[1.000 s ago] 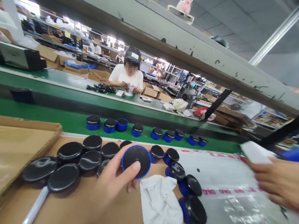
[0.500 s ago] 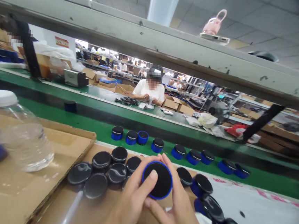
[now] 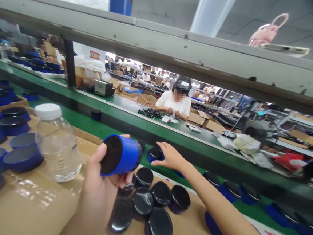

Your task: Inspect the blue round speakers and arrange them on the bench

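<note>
Blue-walled, black-faced, the round speaker [image 3: 120,160] sits tilted in the left hand [image 3: 99,189], gripped above the table [image 3: 55,211]; keep that hold firm. Further right, the right hand [image 3: 170,156] rests loosely curled on another blue speaker [image 3: 154,154] on the green belt [image 3: 186,149]; grasp its rim squarely.

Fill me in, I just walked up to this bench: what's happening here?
A person works at an assembly line. Their left hand holds a blue cylindrical unit with a black end tipped on its side. Their right hand reaches out to another blue unit on the green conveyor belt. More black-topped units cluster on the cardboard beside a clear bottle.
</note>
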Motion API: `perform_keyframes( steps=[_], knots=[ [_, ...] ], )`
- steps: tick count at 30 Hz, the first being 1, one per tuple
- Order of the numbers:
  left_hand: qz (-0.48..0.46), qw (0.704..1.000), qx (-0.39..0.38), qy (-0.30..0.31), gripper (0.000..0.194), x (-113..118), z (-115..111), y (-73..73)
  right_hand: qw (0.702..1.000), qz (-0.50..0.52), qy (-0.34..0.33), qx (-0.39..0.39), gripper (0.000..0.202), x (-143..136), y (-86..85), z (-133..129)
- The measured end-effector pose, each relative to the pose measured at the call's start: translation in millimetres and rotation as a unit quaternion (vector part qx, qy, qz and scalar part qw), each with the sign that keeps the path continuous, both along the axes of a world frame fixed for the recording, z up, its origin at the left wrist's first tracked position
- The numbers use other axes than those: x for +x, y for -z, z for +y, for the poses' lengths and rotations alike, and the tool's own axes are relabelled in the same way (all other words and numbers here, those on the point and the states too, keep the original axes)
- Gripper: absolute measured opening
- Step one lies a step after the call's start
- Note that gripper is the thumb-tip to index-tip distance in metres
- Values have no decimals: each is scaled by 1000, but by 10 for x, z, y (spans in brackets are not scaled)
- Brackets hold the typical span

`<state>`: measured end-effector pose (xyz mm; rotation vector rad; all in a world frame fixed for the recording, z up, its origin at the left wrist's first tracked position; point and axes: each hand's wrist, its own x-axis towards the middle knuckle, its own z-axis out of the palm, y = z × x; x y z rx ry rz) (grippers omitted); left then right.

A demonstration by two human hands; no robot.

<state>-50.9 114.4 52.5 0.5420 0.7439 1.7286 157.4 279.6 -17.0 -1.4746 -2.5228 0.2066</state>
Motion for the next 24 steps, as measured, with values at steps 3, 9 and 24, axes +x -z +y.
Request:
perform_keyframes(
  steps=[3, 9, 24],
  knots=[
    [-6, 997, 9, -73, 33, -152, 67, -16, 1000, -14, -25, -8, 50, -305, 115, 178],
    [-11, 997, 2, -79, 32, -247, 155, 54, 998, -54, -25, -16, 48, -747, 289, 384],
    [9, 1000, 10, -26, 38, -265, 180, 166, 986, 41, -131, -97, 36, -832, 141, -138]
  ],
)
